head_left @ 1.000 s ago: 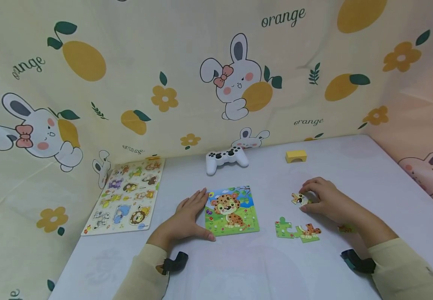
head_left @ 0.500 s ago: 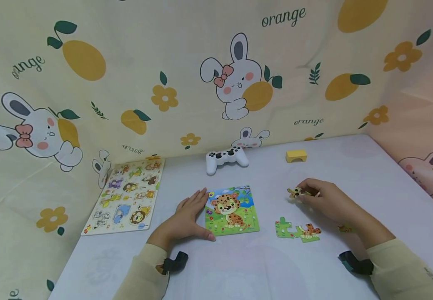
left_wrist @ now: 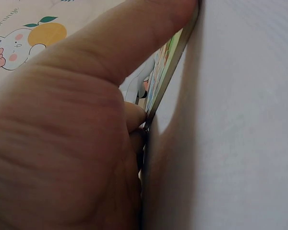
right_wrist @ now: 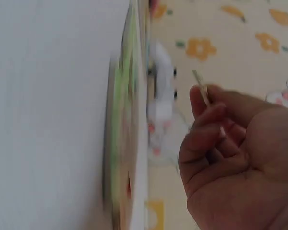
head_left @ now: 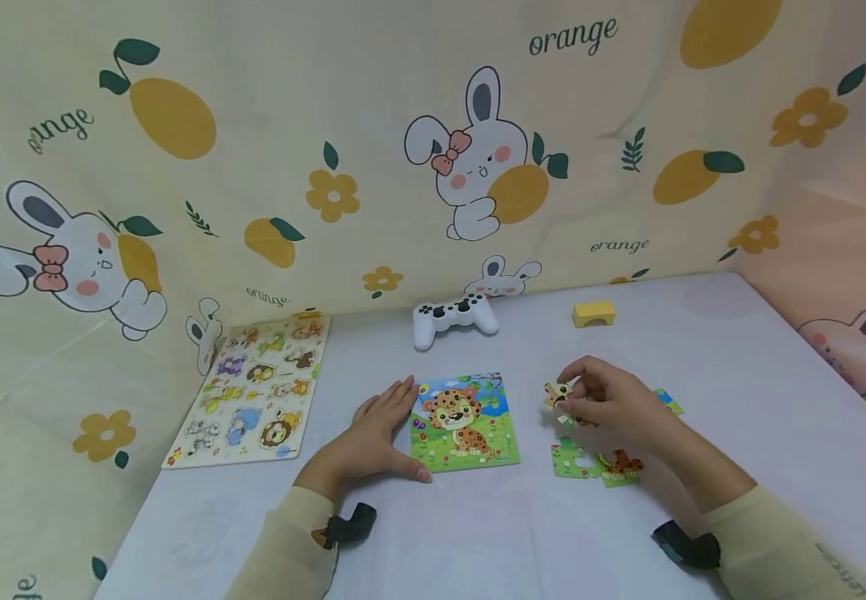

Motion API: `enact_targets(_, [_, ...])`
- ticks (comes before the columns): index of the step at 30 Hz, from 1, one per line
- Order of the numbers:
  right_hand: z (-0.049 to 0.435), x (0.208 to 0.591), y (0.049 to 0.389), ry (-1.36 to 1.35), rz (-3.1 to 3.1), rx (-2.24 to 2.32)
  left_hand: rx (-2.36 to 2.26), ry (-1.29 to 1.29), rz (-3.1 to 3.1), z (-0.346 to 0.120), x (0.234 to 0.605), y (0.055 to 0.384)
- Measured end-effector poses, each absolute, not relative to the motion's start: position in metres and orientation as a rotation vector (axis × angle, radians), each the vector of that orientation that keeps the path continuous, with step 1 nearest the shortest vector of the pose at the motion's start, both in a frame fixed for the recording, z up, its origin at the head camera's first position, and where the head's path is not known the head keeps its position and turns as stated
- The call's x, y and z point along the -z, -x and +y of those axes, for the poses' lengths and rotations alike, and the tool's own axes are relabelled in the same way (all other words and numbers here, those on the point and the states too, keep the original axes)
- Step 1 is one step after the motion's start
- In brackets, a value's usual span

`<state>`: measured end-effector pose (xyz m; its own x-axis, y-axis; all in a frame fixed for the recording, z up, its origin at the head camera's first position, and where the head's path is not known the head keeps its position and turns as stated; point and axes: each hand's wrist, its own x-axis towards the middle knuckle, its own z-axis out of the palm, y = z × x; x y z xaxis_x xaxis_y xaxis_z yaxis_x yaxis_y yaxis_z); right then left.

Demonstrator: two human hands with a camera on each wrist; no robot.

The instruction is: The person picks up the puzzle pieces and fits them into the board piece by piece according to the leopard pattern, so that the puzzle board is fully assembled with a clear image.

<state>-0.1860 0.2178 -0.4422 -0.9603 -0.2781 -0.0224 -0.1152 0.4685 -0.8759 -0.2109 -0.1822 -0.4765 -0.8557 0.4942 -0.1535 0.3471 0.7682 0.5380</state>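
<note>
Right hand (head_left: 616,402), pinching a piece (head_left: 556,392), neared leopard board (head_left: 466,422), edges apart; left hand (head_left: 374,439) outstretched.

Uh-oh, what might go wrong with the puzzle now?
The puzzle piece pinched in the right hand might slip and drop. That hand is close to the loose pieces, so it might bump them. The left hand touches the edge of the leopard board, so a push could slide it.

Controller (head_left: 455,318) behind leopard board (head_left: 466,423) — puzzle pieces (head_left: 565,467) right.
</note>
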Motion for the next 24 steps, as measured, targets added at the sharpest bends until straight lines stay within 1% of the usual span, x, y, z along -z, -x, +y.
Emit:
enact_targets(15, [0.124, 0.465, 0.185, 0.348, 2.175, 1.796, -0.73, -0.663, 2.673, -0.183, 0.479, 0.213])
enact_targets(19, [0.107, 0.467, 0.189, 0.257, 2.156, 1.825, -0.736, -0.671, 2.669, -0.183, 0.478, 0.213])
enact_targets(24, [0.095, 0.466, 0.191, 0.246, 2.142, 1.841, -0.733, -0.671, 2.665, -0.184, 0.477, 0.213])
